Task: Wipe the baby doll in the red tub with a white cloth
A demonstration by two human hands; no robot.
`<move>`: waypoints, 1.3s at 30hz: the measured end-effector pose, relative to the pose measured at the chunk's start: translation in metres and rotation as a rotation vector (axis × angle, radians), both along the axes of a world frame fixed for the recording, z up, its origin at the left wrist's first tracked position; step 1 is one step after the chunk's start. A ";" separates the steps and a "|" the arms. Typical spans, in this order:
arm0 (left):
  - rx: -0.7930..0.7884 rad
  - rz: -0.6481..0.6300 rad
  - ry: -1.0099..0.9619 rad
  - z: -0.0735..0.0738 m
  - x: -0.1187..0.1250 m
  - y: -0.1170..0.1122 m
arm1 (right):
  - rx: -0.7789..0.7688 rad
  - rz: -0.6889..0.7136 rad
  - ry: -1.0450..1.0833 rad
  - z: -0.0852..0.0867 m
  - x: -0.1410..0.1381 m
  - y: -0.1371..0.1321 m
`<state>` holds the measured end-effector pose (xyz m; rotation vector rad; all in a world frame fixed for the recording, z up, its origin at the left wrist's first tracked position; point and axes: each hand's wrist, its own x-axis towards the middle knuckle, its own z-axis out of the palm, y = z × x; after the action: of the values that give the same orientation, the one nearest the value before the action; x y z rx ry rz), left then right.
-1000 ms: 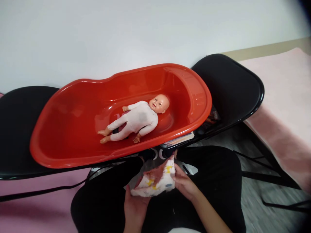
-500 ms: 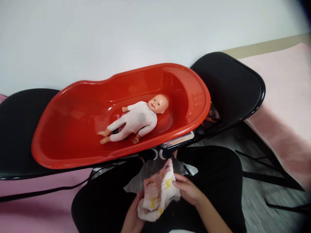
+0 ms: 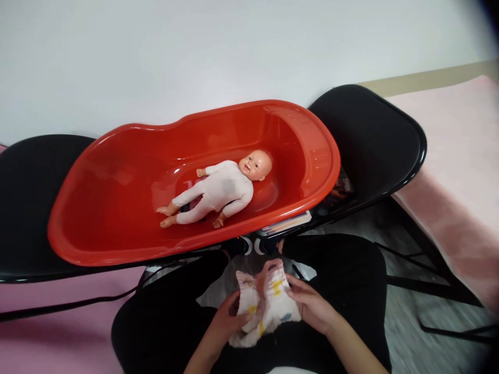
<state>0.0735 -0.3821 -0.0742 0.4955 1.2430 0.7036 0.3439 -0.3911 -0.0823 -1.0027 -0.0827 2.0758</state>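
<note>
Over my lap I hold a white and pink diaper [image 3: 268,306] with yellow figures printed on it. My left hand [image 3: 230,317] grips its left side, with the thumb across the front and the other fingers partly hidden. On the opposite side, my right hand [image 3: 312,304] is closed on the edge, its fingertips partly behind the material. Beyond both hands a baby doll [image 3: 226,187] in a white body suit lies on its back, head to the right, inside a red baby bathtub [image 3: 117,218]. Something dark and pink, partly hidden, lies under the doll's legs.
The bathtub rests across black folding chairs, with a left seat [image 3: 27,208] and a right seat [image 3: 374,140] showing. Some cards or booklets [image 3: 288,223] stick out beneath its near rim. A pink cloth-covered surface [image 3: 460,156] stands at right. A white wall [image 3: 195,52] rises behind.
The diaper has shifted slightly right and spread wider between my hands. My left hand has moved up and further onto its side. The doll and bathtub stay in place.
</note>
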 end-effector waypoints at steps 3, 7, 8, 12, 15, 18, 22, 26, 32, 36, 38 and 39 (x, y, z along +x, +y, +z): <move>0.018 -0.034 0.044 -0.004 -0.002 0.003 | -0.052 -0.028 -0.067 -0.006 -0.005 0.000; -0.086 0.047 0.050 -0.015 -0.010 0.004 | -0.119 -0.050 -0.086 -0.019 -0.009 -0.001; -0.110 0.081 0.044 -0.017 -0.012 0.003 | -0.136 -0.053 -0.077 -0.022 -0.009 -0.001; -0.135 0.170 -0.021 -0.019 -0.017 0.002 | -0.134 -0.023 -0.080 -0.026 -0.005 0.000; -0.130 0.147 -0.071 -0.017 -0.019 0.006 | -0.049 0.074 -0.118 -0.022 -0.003 0.004; -0.111 0.136 -0.053 -0.015 -0.019 0.015 | 0.052 0.191 -0.210 -0.014 0.000 0.014; -0.020 0.149 0.140 -0.005 -0.021 0.024 | 0.238 0.295 -0.324 0.001 0.014 0.029; 0.273 0.159 0.293 0.017 -0.025 0.021 | 0.311 0.195 -0.464 0.010 0.026 0.034; 0.545 0.203 0.419 0.011 -0.021 0.006 | 0.231 -0.080 -0.484 -0.001 0.013 0.032; 0.418 0.311 0.468 -0.004 -0.017 0.004 | 0.154 -0.128 -0.361 -0.007 -0.001 0.027; 0.334 0.357 0.504 -0.005 -0.010 0.005 | 0.114 -0.126 -0.342 -0.011 -0.011 0.023; 0.304 0.371 0.502 -0.005 -0.003 0.005 | 0.096 -0.123 -0.333 -0.014 -0.019 0.020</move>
<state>0.0703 -0.3773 -0.0792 0.7308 1.7343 1.1380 0.3253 -0.3711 -0.0961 -1.2526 -0.2813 1.7614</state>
